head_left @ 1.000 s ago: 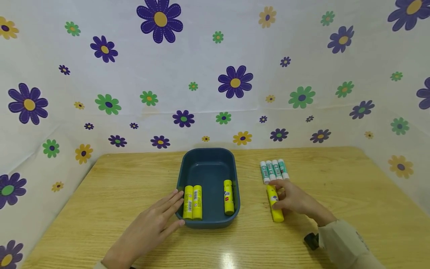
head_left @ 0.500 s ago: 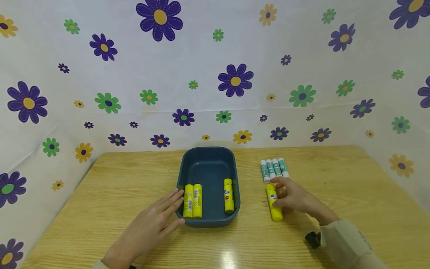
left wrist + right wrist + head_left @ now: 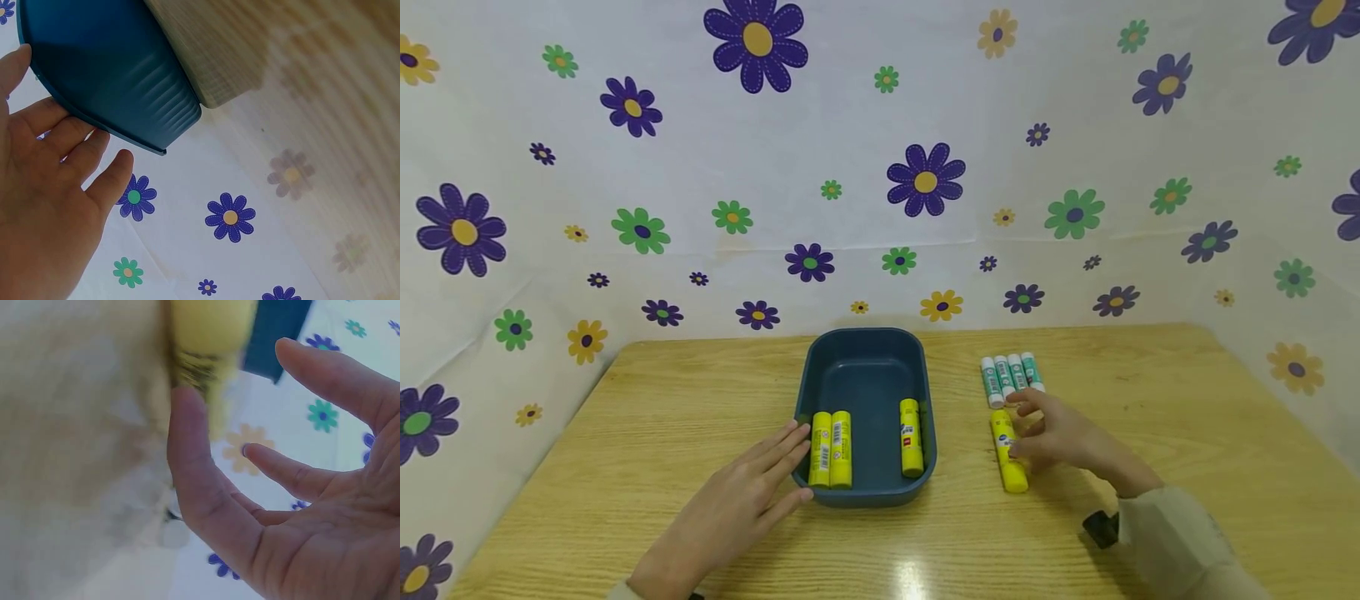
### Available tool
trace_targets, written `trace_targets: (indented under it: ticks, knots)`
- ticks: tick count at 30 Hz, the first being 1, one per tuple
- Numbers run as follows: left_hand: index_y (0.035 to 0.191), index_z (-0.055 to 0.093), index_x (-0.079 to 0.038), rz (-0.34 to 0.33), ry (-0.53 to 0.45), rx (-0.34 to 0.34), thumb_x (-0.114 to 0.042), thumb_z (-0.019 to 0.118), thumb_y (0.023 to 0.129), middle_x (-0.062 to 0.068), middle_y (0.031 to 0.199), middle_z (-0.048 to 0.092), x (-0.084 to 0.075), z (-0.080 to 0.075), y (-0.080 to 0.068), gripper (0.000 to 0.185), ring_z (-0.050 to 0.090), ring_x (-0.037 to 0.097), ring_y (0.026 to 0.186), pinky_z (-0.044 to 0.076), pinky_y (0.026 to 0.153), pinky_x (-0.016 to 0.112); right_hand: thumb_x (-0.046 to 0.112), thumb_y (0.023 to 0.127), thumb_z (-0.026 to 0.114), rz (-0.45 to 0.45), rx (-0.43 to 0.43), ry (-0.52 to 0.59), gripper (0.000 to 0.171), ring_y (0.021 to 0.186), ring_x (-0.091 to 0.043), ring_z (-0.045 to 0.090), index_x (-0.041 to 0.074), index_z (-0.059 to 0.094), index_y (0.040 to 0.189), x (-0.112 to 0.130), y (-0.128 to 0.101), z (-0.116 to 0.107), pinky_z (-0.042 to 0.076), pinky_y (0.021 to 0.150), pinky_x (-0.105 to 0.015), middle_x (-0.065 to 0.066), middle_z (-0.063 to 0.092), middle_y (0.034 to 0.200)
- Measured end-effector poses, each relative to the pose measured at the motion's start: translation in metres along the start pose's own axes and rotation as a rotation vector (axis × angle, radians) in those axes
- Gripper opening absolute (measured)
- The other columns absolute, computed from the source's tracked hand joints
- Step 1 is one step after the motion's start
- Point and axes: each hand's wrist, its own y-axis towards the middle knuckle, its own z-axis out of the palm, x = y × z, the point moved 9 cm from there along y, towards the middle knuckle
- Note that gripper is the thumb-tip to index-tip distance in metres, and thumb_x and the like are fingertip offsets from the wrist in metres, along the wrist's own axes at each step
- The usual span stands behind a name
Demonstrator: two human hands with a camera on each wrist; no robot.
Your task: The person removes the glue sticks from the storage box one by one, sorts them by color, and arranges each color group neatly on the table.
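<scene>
My left hand (image 3: 730,508) lies flat on the desk (image 3: 647,433), fingers (image 3: 782,446) straight and spread, their tips against the near left wall of the blue tray (image 3: 868,496). It holds nothing; I judge it is there to keep the tray from sliding. The left wrist view agrees: my open palm (image 3: 37,206) sits just beside the tray's ribbed outer wall (image 3: 119,75), touching its rim.

Inside the tray, two yellow glue sticks (image 3: 831,450) lie side by side against the left wall, and a third yellow stick (image 3: 911,438) lies along the right wall, all pointing away from me, which leaves the middle free.

My right hand (image 3: 1060,440) rests on the desk to the right of the tray, loosely open, fingers only lightly bent. Its thumb touches the side of a fourth yellow glue stick (image 3: 1009,454), which lies flat on the desk, lengthways like the others. The right wrist view shows the thumb (image 3: 187,444) against the blurred yellow stick (image 3: 209,337) while the other fingers stand clear of it, so nothing is gripped yet.

Just beyond that hand, four green-and-white glue sticks (image 3: 1012,377) lie in a tight row, touching one another, apart from the yellow ones and well outside the tray.
</scene>
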Motion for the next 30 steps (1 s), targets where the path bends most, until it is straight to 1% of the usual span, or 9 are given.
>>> trace_targets:
  ticks: [5, 8, 14, 20, 23, 26, 30]
  knots:
    - [0.135, 0.045, -0.008, 0.002, 0.001, 0.0, -0.05, 0.045, 0.092, 0.002, 0.146, 0.03, -0.001, 0.0, 0.0, 0.06, 0.025, 0.017, 0.134, 0.036, 0.1, 0.037, 0.005, 0.079, 0.067, -0.057, -0.028, 0.028, 0.068, 0.095, -0.034, 0.052, -0.004, 0.03, 0.135, 0.018, 0.0, -0.015, 0.056, 0.064, -0.039, -0.033, 0.031, 0.129]
    - [0.135, 0.045, -0.007, 0.012, -0.001, 0.002, -0.05, 0.043, 0.092, 0.003, 0.146, 0.03, -0.001, 0.0, 0.0, 0.061, 0.025, 0.018, 0.133, 0.036, 0.1, 0.038, 0.005, 0.081, 0.066, -0.087, -0.039, 0.039, 0.067, 0.097, -0.034, 0.05, -0.003, 0.029, 0.136, 0.032, 0.0, -0.022, 0.056, 0.065, -0.038, -0.032, 0.031, 0.129]
    - [0.135, 0.044, -0.007, 0.012, -0.004, 0.006, -0.052, 0.04, 0.093, 0.003, 0.146, 0.03, -0.002, 0.002, 0.0, 0.062, 0.025, 0.018, 0.134, 0.035, 0.101, 0.038, 0.005, 0.081, 0.067, -0.138, -0.058, 0.052, 0.065, 0.1, -0.036, 0.051, -0.002, 0.032, 0.135, 0.055, 0.004, -0.025, 0.056, 0.066, -0.038, -0.029, 0.036, 0.128]
    - [0.135, 0.045, -0.007, 0.007, -0.006, 0.011, -0.051, 0.041, 0.093, 0.003, 0.146, 0.031, -0.001, 0.001, 0.0, 0.062, 0.025, 0.018, 0.134, 0.036, 0.101, 0.038, 0.006, 0.081, 0.067, -0.169, -0.046, 0.095, 0.063, 0.097, -0.034, 0.051, -0.003, 0.034, 0.134, 0.071, 0.009, -0.014, 0.056, 0.067, -0.039, -0.026, 0.039, 0.127]
    - [0.135, 0.045, -0.007, 0.004, -0.007, 0.005, -0.051, 0.042, 0.093, 0.003, 0.146, 0.03, -0.001, 0.001, 0.0, 0.061, 0.025, 0.018, 0.134, 0.036, 0.101, 0.039, 0.006, 0.082, 0.067, -0.189, -0.035, 0.123, 0.061, 0.097, -0.034, 0.05, -0.001, 0.036, 0.133, 0.082, 0.013, -0.006, 0.056, 0.067, -0.041, -0.025, 0.039, 0.127]
    - [0.135, 0.045, -0.007, 0.002, -0.011, -0.002, -0.05, 0.043, 0.092, 0.003, 0.146, 0.03, -0.001, 0.0, 0.0, 0.06, 0.025, 0.018, 0.133, 0.036, 0.1, 0.039, 0.009, 0.082, 0.068, -0.19, -0.017, 0.155, 0.06, 0.099, -0.034, 0.049, 0.003, 0.038, 0.133, 0.092, 0.018, 0.006, 0.055, 0.068, -0.041, -0.022, 0.04, 0.127]
    - [0.135, 0.045, -0.007, 0.0, -0.012, -0.005, -0.05, 0.043, 0.093, 0.003, 0.146, 0.03, -0.001, 0.0, 0.0, 0.06, 0.025, 0.018, 0.133, 0.035, 0.101, 0.039, 0.012, 0.081, 0.069, -0.195, 0.017, 0.194, 0.06, 0.1, -0.034, 0.049, 0.004, 0.039, 0.132, 0.103, 0.025, 0.025, 0.055, 0.069, -0.043, -0.021, 0.04, 0.127]
